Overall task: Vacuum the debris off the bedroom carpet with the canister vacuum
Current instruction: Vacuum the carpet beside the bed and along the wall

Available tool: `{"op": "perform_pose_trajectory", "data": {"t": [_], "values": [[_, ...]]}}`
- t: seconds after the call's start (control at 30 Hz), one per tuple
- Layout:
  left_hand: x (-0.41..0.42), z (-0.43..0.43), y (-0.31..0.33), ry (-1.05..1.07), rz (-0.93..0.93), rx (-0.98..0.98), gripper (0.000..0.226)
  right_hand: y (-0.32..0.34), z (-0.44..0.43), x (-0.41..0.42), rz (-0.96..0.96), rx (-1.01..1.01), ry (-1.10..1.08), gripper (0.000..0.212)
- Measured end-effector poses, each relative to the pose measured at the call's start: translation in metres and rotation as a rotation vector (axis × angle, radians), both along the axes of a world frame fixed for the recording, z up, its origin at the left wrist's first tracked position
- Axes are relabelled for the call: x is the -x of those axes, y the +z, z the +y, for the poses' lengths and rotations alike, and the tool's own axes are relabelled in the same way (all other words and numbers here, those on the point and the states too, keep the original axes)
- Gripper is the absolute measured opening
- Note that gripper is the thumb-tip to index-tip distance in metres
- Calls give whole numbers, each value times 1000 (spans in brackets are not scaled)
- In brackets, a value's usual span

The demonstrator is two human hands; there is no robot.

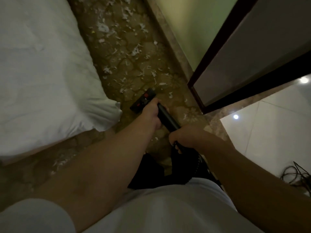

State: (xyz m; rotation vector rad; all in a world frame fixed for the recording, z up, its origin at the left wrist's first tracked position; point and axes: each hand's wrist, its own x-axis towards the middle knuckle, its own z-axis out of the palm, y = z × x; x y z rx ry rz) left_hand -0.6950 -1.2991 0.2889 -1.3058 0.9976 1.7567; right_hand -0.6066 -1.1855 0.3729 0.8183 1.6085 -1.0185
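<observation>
A black vacuum wand (168, 119) slants down to a black floor head (143, 100) with red marks, which rests on the brown patterned carpet (127, 52). My left hand (151, 113) grips the wand low, just behind the head. My right hand (186, 137) grips the wand's upper end, where the ribbed black hose (196, 167) drops away behind it. White shredded debris (134, 51) is scattered over the carpet ahead of the head, and a smaller patch of debris (58, 163) lies at the left by the bed's corner. The canister is not in view.
A bed with white bedding (42, 64) fills the left side. A marble strip (170, 46) and a dark-framed door (252, 52) bound the carpet on the right. Glossy white tiles (269, 123) lie beyond, with a coiled dark cable (294, 174) on them.
</observation>
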Motion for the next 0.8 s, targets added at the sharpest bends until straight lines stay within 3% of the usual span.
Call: {"op": "perform_pose_trajectory", "data": {"t": [0.1,0.37,0.5,0.63,0.8], "values": [[9,-43,1,58,20,46,20,-5,-35,17,11,40,87,27],[9,-92,-2,-54,84,61,10,-15,-81,20,63,72,68,20],[-3,-73,-4,-215,112,108,10,-14,-81,1,69,33,-46,31],[-21,-40,-4,-344,83,81,6,-9,-62,-28,45,12,-166,21],[-33,22,3,-468,82,-1,18,-1,-17,-53,63,-39,-264,28]]}}
